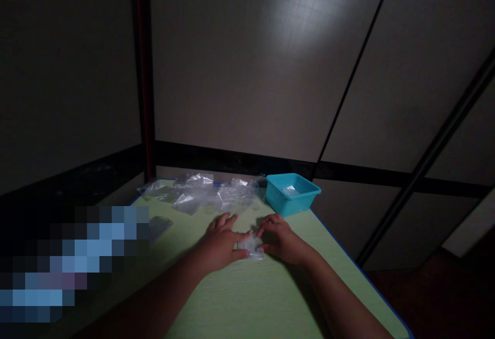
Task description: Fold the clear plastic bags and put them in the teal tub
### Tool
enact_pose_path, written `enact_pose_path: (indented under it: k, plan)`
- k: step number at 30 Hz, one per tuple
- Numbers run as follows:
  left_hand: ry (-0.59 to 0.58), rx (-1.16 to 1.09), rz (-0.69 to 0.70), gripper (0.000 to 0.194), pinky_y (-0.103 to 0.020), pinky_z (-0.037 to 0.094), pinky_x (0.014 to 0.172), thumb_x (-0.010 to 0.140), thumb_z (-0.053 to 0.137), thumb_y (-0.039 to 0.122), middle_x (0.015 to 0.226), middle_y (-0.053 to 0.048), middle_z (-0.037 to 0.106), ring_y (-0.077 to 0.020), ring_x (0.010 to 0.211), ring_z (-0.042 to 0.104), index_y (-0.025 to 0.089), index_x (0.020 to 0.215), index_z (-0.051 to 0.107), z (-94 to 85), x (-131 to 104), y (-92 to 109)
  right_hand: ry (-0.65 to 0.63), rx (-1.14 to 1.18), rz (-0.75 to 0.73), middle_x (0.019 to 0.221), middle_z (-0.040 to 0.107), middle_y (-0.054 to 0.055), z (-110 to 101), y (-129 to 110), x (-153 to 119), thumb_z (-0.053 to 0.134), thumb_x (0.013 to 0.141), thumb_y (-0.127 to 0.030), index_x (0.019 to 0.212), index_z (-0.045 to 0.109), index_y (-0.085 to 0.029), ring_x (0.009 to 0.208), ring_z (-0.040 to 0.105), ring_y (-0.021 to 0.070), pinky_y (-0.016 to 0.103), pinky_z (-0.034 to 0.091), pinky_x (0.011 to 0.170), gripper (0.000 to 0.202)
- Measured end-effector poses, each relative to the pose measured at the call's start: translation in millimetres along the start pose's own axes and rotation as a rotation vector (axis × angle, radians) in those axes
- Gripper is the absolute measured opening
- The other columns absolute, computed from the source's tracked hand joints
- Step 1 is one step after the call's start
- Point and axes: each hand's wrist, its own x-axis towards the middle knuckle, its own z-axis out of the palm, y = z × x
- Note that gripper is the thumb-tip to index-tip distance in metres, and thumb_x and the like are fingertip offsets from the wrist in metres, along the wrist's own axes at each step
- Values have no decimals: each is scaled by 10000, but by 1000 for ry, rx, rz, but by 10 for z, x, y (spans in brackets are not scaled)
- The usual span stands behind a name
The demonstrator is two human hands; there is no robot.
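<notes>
A small clear plastic bag (pixel 250 246) lies on the pale green table between my hands. My left hand (pixel 222 241) holds its left edge with thumb and index finger, while the other fingers spread over the table. At the right edge, my right hand (pixel 280 238) has its thumb and bent fingers closed on the plastic. What is inside the bag is too dim to make out.
Several loose clear plastic bags (pixel 201 193) lie along the table's (pixel 228 303) far edge. A turquoise basin (pixel 290 200) with something whitish inside stands at the back right. Another flat clear bag (pixel 158 226) is at the left. Dark panels rise behind.
</notes>
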Motion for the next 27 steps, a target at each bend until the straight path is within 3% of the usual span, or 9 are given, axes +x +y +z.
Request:
enact_pose_path:
  k: [13, 23, 27]
  plan:
    - [-37, -2, 2, 616, -524, 150, 999, 655, 507, 680, 1437, -28, 208, -331, 1313, 55, 430, 1213, 436, -3, -14, 1, 15, -3, 15, 1078, 499, 64, 33, 96, 0, 693, 644, -319, 970, 607, -254, 1059, 399, 237, 364, 320, 895, 343]
    - [-130, 13, -33, 668, -520, 103, 1013, 664, 489, 684, 1454, -27, 126, -319, 1310, -66, 392, 1258, 393, -61, -5, 36, -41, 105, -47, 1124, 481, 68, 35, 187, -3, 736, 583, -389, 1037, 566, -243, 1083, 395, 239, 382, 304, 928, 506]
    - [-139, 19, -28, 661, -546, 79, 1005, 681, 483, 671, 1455, -38, 104, -317, 1308, -80, 396, 1271, 366, -64, -11, 37, 3, 136, -69, 1125, 484, 87, 45, 169, 7, 676, 652, -434, 1020, 576, -219, 1100, 395, 234, 381, 297, 944, 438]
